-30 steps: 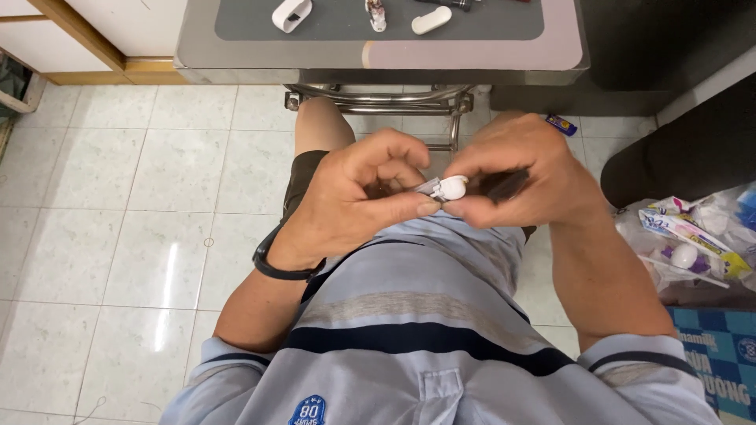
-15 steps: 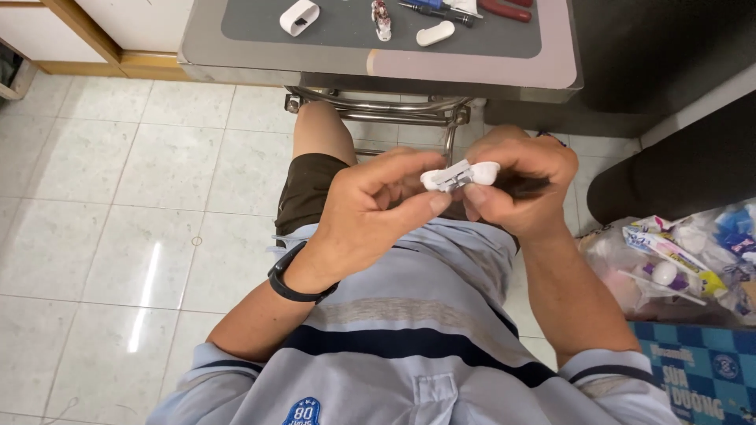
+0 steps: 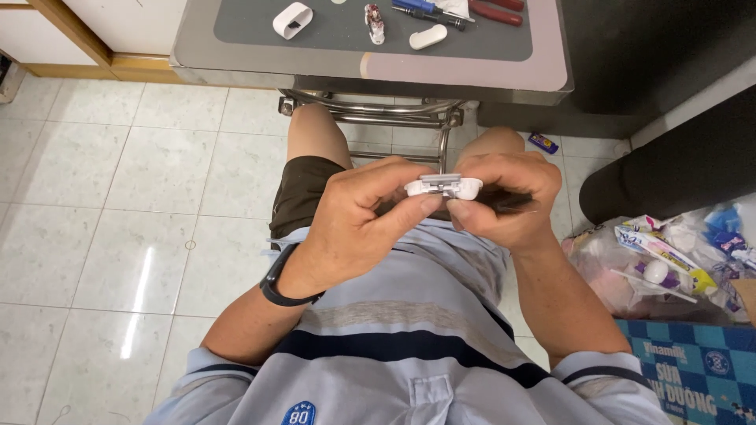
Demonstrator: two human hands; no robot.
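A small white plastic piece [image 3: 443,186] is held in front of the person's lap, above the striped shirt, between both hands. It is oblong with rounded ends, and a flat grey metal strip runs along its upper face; its underside is hidden by the fingers. The left hand [image 3: 358,224] pinches its left end between thumb and forefinger, the other fingers curled in beneath. The right hand [image 3: 504,197] grips the right end with thumb underneath and fingers folded over the top, and a thin dark tool [image 3: 512,202] pokes out sideways from under this hand. A black band [image 3: 279,283] circles the left wrist. Beyond the knees stands a table with a grey mat [image 3: 339,27], bearing a white curved shell [image 3: 292,20], a white capsule-shaped part [image 3: 428,36] and red-handled tools [image 3: 496,12]
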